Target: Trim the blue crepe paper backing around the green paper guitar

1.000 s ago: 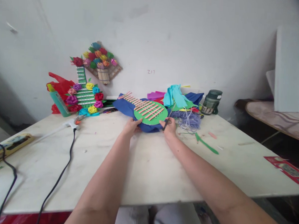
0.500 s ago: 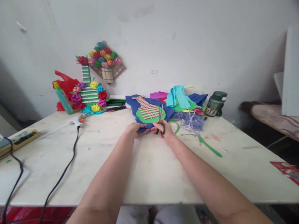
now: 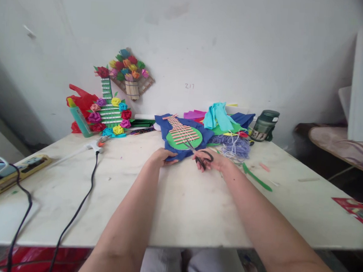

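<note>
My right hand is closed around black-handled scissors. Their blades reach up and left over the lower edge of a green pear-shaped piece. Pink-and-white sticks lie across that piece in a crossed lattice, with a narrow neck at the top. Beneath it spreads a larger sheet of blue crepe paper, its margin showing all round. My left hand pinches the sheet's near edge, thumb on top and fingers partly hidden under it.
Purple yarn, turquoise crepe paper and a dark bottle stand at the back right. A flower-trimmed craft, a glue bottle, a hot glue gun and a power strip are left. Green scraps lie right.
The scissors have swung from pointing nearly straight up to slanting left over the green piece. My right hand has shifted right and turned. My left hand stays at the blue paper's near edge.
</note>
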Tool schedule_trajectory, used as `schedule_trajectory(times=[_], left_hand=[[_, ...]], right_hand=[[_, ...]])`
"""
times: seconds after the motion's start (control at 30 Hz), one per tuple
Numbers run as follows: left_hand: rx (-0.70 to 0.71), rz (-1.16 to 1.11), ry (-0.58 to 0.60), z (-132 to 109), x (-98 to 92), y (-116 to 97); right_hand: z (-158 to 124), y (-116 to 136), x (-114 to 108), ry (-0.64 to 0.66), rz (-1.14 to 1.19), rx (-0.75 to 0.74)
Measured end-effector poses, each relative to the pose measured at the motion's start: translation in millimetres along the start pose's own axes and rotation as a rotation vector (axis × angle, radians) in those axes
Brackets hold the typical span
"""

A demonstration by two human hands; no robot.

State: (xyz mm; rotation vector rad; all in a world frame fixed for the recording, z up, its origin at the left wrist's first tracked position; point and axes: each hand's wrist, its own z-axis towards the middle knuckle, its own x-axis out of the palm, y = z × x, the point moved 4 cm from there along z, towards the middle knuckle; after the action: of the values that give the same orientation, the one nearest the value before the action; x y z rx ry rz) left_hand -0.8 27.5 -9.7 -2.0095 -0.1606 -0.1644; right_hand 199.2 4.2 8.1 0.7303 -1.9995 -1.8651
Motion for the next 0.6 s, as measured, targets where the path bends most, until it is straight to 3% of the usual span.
schedule_trajectory(times=[0.13, 0.3, 0.6], left_hand=[[-0.097, 0.105, 0.024, -2, -3.2, 1], [-0.089, 0.065, 0.017, -8, -6.0, -2], [-0.137, -0.011, -0.03, -12, -10.4, -1]], right_hand=[[-12, 2, -3, 0.211, -0.044, 0.083], [-20, 3, -2, 0.342, -0.074, 0.169], [-14, 2, 19, 0.392, -0.067, 0.233]])
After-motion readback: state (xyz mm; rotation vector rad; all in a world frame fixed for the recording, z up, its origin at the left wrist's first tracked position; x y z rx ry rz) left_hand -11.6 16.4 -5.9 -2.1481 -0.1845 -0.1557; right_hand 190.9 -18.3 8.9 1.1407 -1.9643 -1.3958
